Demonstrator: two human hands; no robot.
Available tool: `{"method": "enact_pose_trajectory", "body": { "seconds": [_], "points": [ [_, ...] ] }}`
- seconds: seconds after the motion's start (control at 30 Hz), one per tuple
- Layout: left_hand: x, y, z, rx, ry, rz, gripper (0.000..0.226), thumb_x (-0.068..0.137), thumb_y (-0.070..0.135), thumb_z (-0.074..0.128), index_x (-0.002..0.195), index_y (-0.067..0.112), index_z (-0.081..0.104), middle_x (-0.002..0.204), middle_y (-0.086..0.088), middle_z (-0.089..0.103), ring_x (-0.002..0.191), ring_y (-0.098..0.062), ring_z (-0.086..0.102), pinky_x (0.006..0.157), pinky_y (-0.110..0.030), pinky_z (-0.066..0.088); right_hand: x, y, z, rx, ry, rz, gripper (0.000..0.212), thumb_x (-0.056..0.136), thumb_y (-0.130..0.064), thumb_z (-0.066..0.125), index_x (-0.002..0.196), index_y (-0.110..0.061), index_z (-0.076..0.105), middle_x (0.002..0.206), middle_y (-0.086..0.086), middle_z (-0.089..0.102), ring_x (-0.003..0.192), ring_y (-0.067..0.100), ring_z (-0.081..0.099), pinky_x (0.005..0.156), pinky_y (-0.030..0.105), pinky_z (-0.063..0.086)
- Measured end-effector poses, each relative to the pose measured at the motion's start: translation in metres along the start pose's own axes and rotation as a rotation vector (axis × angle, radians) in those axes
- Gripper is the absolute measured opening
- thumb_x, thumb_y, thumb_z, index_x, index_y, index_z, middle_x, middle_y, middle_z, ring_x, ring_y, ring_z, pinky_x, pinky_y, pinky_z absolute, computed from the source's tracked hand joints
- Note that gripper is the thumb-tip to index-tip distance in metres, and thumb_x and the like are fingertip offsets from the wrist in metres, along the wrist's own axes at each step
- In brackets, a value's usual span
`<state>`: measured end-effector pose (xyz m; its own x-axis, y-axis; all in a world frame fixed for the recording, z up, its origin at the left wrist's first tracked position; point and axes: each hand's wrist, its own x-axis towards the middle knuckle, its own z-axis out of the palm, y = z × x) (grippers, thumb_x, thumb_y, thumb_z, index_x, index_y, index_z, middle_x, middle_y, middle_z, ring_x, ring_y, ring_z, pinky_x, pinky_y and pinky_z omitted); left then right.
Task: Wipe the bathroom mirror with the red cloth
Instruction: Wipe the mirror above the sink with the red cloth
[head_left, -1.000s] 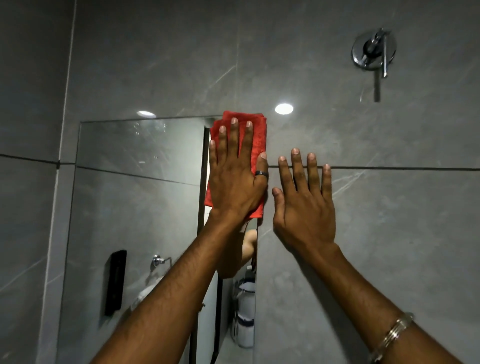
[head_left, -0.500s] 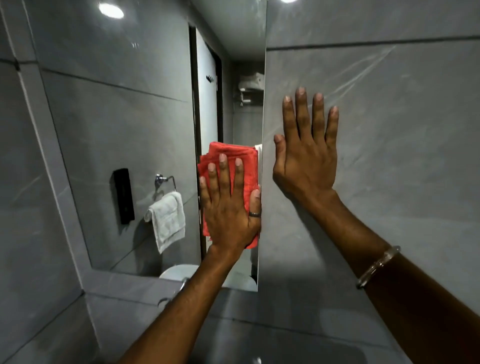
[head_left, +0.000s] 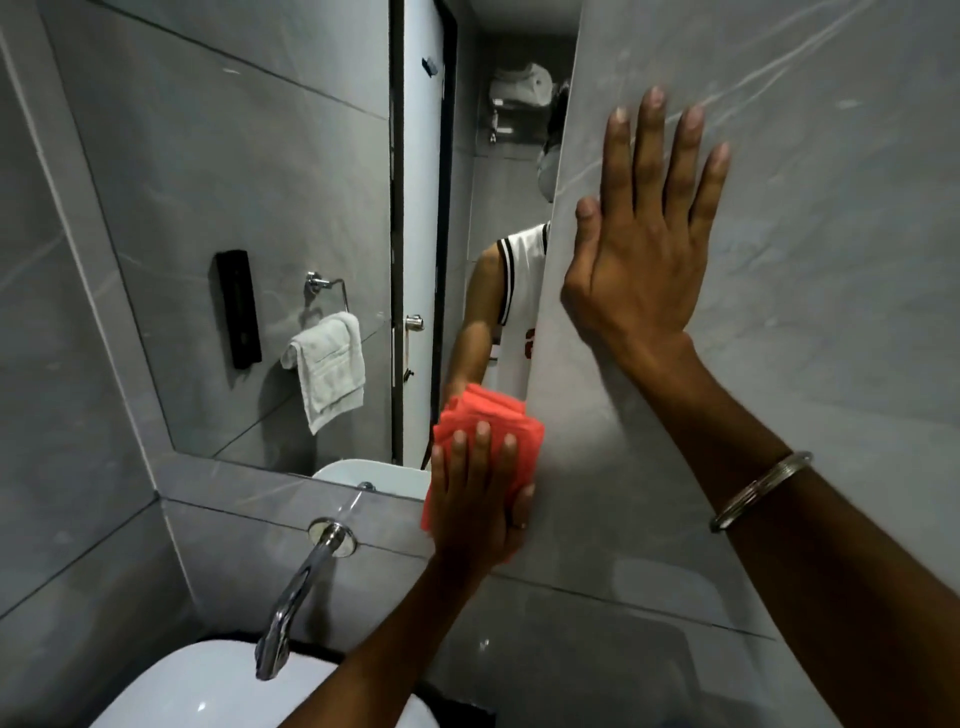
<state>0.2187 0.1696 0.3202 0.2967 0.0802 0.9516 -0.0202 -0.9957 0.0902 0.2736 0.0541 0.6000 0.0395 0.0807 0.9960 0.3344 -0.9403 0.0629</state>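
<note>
The mirror (head_left: 270, 208) fills the left and middle of the grey tiled wall, its right edge running down the centre of the view. My left hand (head_left: 478, 499) lies flat on the folded red cloth (head_left: 488, 421) and presses it against the mirror's bottom right corner, partly over the lower edge. My right hand (head_left: 644, 228) rests flat with fingers spread on the grey wall tile just right of the mirror and holds nothing. The cloth's lower part is hidden under my palm.
A chrome wall tap (head_left: 296, 592) juts out below the mirror over a white basin (head_left: 171, 696). The mirror reflects a white hand towel (head_left: 330, 364) on a ring, a black wall unit (head_left: 239, 309), a door and a person in a white top.
My left hand has slid the red cloth down the mirror's right edge, from the top corner to the bottom corner. The view has tilted downward. My right hand stays flat on the wall.
</note>
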Motion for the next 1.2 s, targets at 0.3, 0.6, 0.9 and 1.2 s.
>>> {"method": "enact_pose_trajectory", "body": {
  "seconds": [0.3, 0.6, 0.9, 1.2],
  "points": [
    [0.044, 0.0, -0.015, -0.039, -0.017, -0.044, 0.072, 0.102, 0.046, 0.037, 0.166, 0.024, 0.012, 0.176, -0.002, 0.002, 0.163, -0.027, 0.007, 0.131, -0.05, 0.007, -0.001, 0.001, -0.014, 0.087, -0.07, -0.036, 0.064, 0.108, -0.037, 0.031, 0.166, -0.015, 0.015, 0.174, 0.011, 0.014, 0.162, 0.034, 0.012, 0.131, 0.052, 0.006],
    [0.24, 0.012, -0.065, 0.0, 0.048, -0.013, 0.07, 0.106, 0.047, 0.028, 0.166, 0.014, 0.011, 0.175, -0.009, -0.003, 0.163, -0.026, -0.004, 0.132, -0.049, -0.001, 0.058, 0.021, -0.052, 0.307, -0.084, -0.153, 0.048, 0.101, -0.026, 0.046, 0.138, -0.002, 0.061, 0.135, 0.024, 0.064, 0.131, 0.044, 0.056, 0.114, 0.054, 0.04],
    [0.397, -0.006, -0.114, 0.047, 0.116, 0.117, 0.073, 0.105, 0.053, 0.021, 0.166, 0.018, -0.001, 0.175, -0.008, -0.009, 0.162, -0.025, -0.01, 0.132, -0.052, -0.003, 0.175, 0.013, -0.04, 0.398, -0.095, -0.221, 0.053, 0.109, -0.03, 0.034, 0.161, -0.017, 0.035, 0.172, 0.005, 0.026, 0.163, 0.021, 0.01, 0.132, 0.039, 0.006],
    [0.447, -0.027, -0.129, 0.072, 0.146, 0.15, 0.074, 0.105, 0.055, 0.025, 0.166, 0.024, -0.001, 0.175, -0.003, -0.01, 0.161, -0.02, -0.015, 0.132, -0.046, -0.005, 0.201, -0.001, -0.022, 0.363, -0.141, -0.34, 0.069, 0.105, -0.05, 0.017, 0.166, -0.019, 0.012, 0.175, 0.001, 0.007, 0.162, 0.017, -0.007, 0.133, 0.04, -0.005]
  ]
}}
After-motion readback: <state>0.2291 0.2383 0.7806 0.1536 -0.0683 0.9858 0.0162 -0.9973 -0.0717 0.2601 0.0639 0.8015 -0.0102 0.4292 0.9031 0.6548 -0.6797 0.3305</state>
